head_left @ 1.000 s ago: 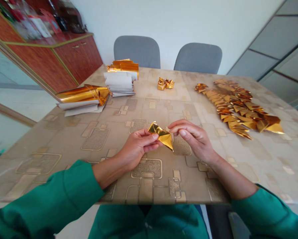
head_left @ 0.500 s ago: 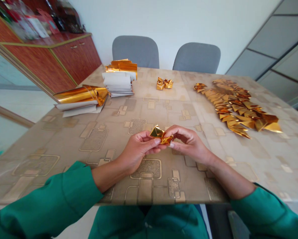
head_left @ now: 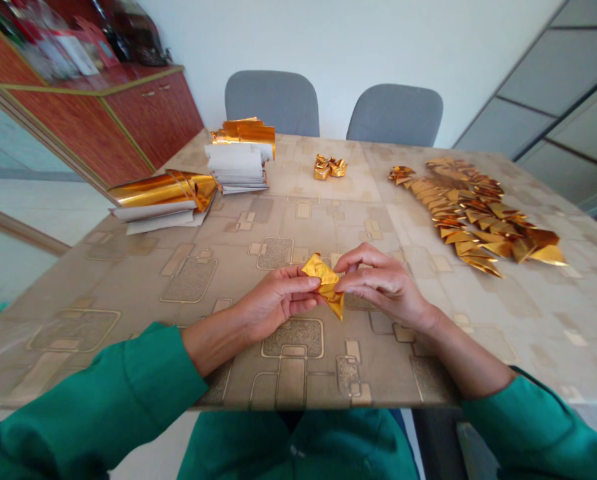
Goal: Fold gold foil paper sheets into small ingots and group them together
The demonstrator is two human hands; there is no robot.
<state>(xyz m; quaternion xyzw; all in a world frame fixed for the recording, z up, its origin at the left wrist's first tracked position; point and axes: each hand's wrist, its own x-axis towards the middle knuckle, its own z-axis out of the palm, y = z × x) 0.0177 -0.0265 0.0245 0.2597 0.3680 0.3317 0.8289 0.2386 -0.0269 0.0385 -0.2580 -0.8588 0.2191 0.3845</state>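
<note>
A small folded piece of gold foil paper point(head_left: 324, 281) is held just above the patterned table point(head_left: 128, 287), near its front edge. My left hand point(head_left: 277, 301) pinches its left side between thumb and fingers. My right hand point(head_left: 384, 285) pinches its right side, fingers curled. Both wrists come out of green sleeves.
A long heap of folded gold triangles point(head_left: 478, 213) lies at the right. Two crumpled gold pieces point(head_left: 330, 167) sit at the far middle. Stacks of white-backed gold sheets point(head_left: 241, 157) and a curled gold sheet point(head_left: 163, 192) lie far left. Two grey chairs point(head_left: 273, 101) stand behind; a red cabinet point(head_left: 128, 113) stands left.
The gold piece was first spread as a wider triangle, then squeezed small between both hands, and now it shows longer again, pointing down. Both hands stayed in place over the table.
</note>
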